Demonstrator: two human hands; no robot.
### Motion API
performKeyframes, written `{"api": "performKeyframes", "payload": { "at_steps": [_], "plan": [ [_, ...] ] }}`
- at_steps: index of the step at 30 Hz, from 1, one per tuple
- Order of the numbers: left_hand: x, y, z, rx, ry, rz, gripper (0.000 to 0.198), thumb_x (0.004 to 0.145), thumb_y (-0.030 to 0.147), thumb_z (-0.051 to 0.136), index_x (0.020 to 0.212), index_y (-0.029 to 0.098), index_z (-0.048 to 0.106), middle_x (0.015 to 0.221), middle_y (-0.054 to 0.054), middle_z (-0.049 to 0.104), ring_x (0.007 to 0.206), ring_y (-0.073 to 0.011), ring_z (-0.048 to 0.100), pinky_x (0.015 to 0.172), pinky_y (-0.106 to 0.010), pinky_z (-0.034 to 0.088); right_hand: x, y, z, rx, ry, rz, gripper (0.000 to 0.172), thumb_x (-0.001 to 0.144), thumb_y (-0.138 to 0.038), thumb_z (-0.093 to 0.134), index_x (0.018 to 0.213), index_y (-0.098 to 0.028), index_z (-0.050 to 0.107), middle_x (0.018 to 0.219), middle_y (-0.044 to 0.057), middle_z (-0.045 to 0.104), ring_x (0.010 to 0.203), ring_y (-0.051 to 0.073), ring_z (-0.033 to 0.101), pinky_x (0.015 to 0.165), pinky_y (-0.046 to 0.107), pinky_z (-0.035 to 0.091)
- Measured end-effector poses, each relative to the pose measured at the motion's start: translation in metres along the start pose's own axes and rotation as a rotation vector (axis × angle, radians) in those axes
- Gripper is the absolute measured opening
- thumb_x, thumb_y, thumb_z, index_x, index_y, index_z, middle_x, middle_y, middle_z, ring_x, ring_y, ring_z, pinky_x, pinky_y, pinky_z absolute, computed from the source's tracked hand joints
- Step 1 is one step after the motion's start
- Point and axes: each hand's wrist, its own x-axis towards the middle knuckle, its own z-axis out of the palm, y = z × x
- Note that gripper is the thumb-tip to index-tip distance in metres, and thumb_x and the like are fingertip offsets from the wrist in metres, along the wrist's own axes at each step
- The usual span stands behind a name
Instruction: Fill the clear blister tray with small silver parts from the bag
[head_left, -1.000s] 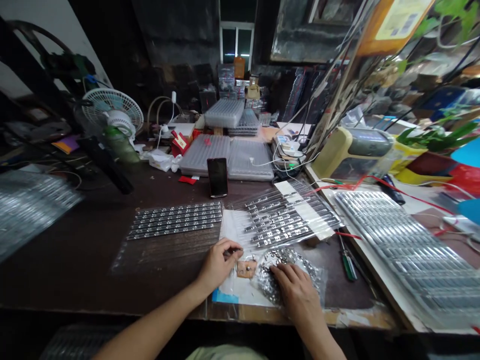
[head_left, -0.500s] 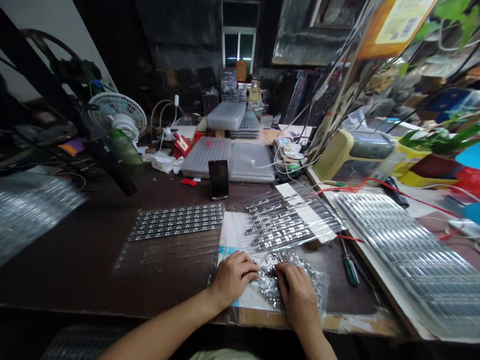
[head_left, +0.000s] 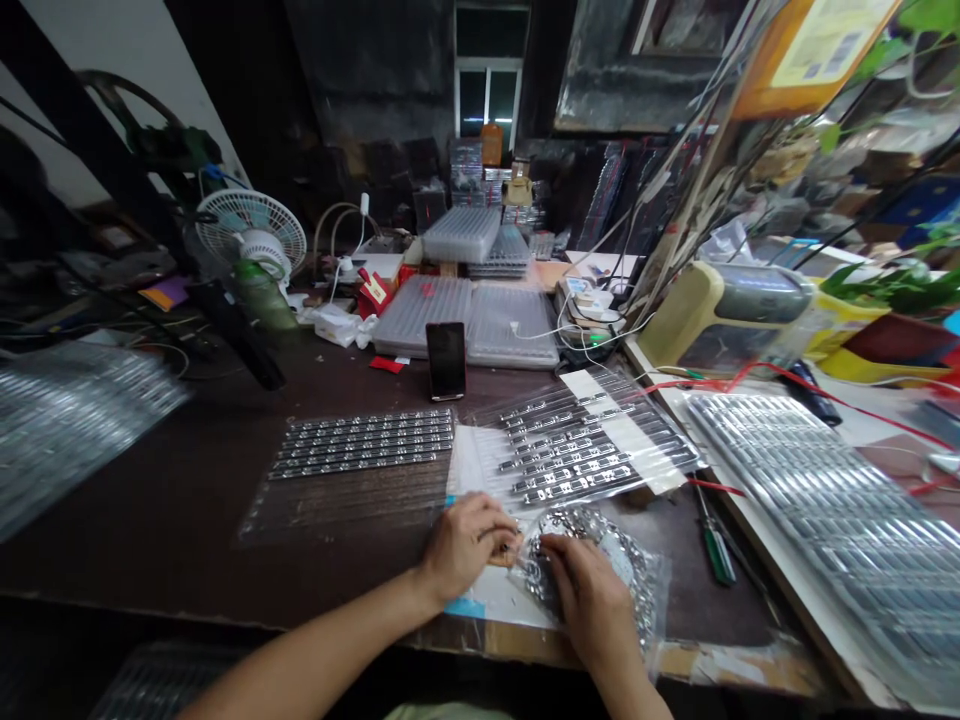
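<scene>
Small metal parts point(head_left: 641, 590), a whole glittering heap of them, are gathered on clear plastic near the front edge of the table point(head_left: 225, 450), and right over them the right hand point(head_left: 600, 600) is placed! Its fingers are bent down onto the heap; whether a piece is pinched there cannot be told. Across to the left hand point(head_left: 466, 550): thumb and fingers are curled close together over a tan block point(head_left: 502, 560), which is partly covered by them, and anything gripped is too small to be made out. White paper point(head_left: 517, 595) is spread beneath, a blue patch point(head_left: 466, 607) shown at its near corner. Beyond, a clear ribbed tray point(head_left: 671, 440) is lined with rows of silvery pieces, and a pale band point(head_left: 637, 445) is laid across it. On the left, a second tray point(head_left: 345, 505) is seen, its far rows filled. A phone point(head_left: 447, 362) is propped upright behind; off to the right, a green-handled screwdriver point(head_left: 718, 555) is laid.
</scene>
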Motion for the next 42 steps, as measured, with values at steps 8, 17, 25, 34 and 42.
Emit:
{"api": "performKeyframes", "payload": {
  "at_steps": [8, 17, 25, 34, 42],
  "plan": [
    [0.043, -0.05, -0.061, 0.54, 0.201, -0.151, 0.001, 0.077, 0.026, 0.07, 0.077, 0.025, 0.07, 0.089, -0.001, 0.066, 0.09, -0.0219, 0.056, 0.084, -0.038, 0.035, 0.012, -0.028, 0.026, -0.035, -0.068, 0.04, 0.019, 0.089, -0.036, 0.053, 0.082, -0.028, 0.069, 0.082, 0.0, 0.068, 0.075, 0.017, 0.057, 0.069, 0.03, 0.035],
    [0.032, -0.057, -0.06, 0.639, 0.206, -0.096, 0.011, 0.084, 0.027, 0.06, 0.082, 0.026, 0.071, 0.09, -0.002, 0.064, 0.088, -0.0222, 0.055, 0.082, -0.039, 0.034, 0.007, -0.023, 0.019, -0.16, -0.065, 0.046, 0.018, 0.088, -0.029, 0.054, 0.098, -0.033, 0.068, 0.093, 0.0, 0.066, 0.083, 0.017, 0.054, 0.072, 0.031, 0.034],
    [0.024, -0.026, -0.046, 0.55, 0.13, 0.035, 0.012, 0.084, 0.025, 0.06, 0.093, 0.023, 0.067, 0.096, -0.005, 0.063, 0.091, -0.0227, 0.054, 0.083, -0.039, 0.036, 0.003, 0.035, -0.035, -0.507, 0.071, 0.171, 0.041, 0.09, -0.05, 0.041, 0.115, -0.021, 0.058, 0.111, 0.008, 0.062, 0.1, 0.023, 0.055, 0.081, 0.036, 0.037],
    [-0.026, 0.04, 0.024, 0.312, -0.302, 0.36, 0.035, 0.074, 0.044, 0.071, 0.098, 0.02, 0.06, 0.097, -0.004, 0.062, 0.09, -0.0216, 0.054, 0.079, -0.036, 0.037, 0.01, 0.021, -0.039, -0.252, 0.051, 0.148, 0.027, 0.094, -0.035, 0.039, 0.092, -0.022, 0.062, 0.083, 0.003, 0.063, 0.075, 0.015, 0.057, 0.07, 0.027, 0.04],
    [-0.021, 0.036, 0.031, 0.246, -0.208, 0.334, 0.017, 0.086, 0.033, 0.06, 0.075, 0.02, 0.063, 0.074, -0.001, 0.064, 0.075, -0.0172, 0.056, 0.07, -0.033, 0.035, 0.028, 0.005, -0.044, -0.265, 0.033, 0.109, 0.028, 0.095, -0.035, 0.039, 0.094, -0.024, 0.065, 0.08, 0.001, 0.062, 0.068, 0.011, 0.058, 0.06, 0.023, 0.039]
  ]
}}
